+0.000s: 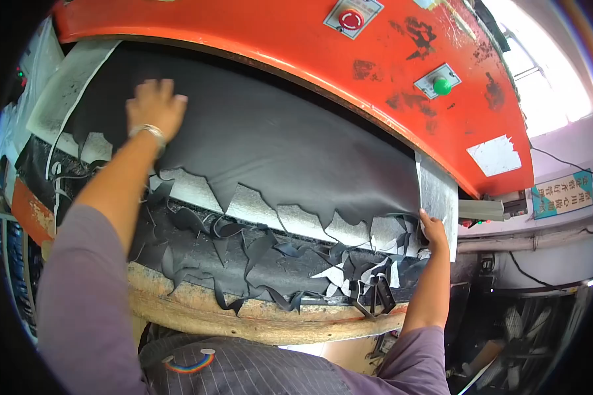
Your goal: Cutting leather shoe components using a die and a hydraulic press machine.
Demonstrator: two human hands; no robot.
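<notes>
Your left grip [155,108] is spread wide over the left part of the large black sheet [277,131], palm down with the fingers parted and reaching toward the sheet's far side; it has hold of nothing, and whether the palm presses on the surface or sits just above it you cannot tell from this view. Your right grip [433,229] is at the opposite end, at the sheet's near right corner, with the fingers partly curled and the tips at the edge; whether they pinch the material or only touch it is hidden. The sheet therefore spans the whole space between your two arms, most of it lying to the right of your left grip and to the left of your right one. It lies over a pale board [438,191], which shows at both ends and through the gaps along the ragged near edge, where curved cut-outs leave pointed tongues. The far edge runs in under the orange machine [244,20]. Nearer your body, black scraps [260,250] are strewn over the wood-edged counter [191,313], with white scraps [336,273] and a black angular frame [379,299] toward the right, just below your right grip and to its left.
</notes>
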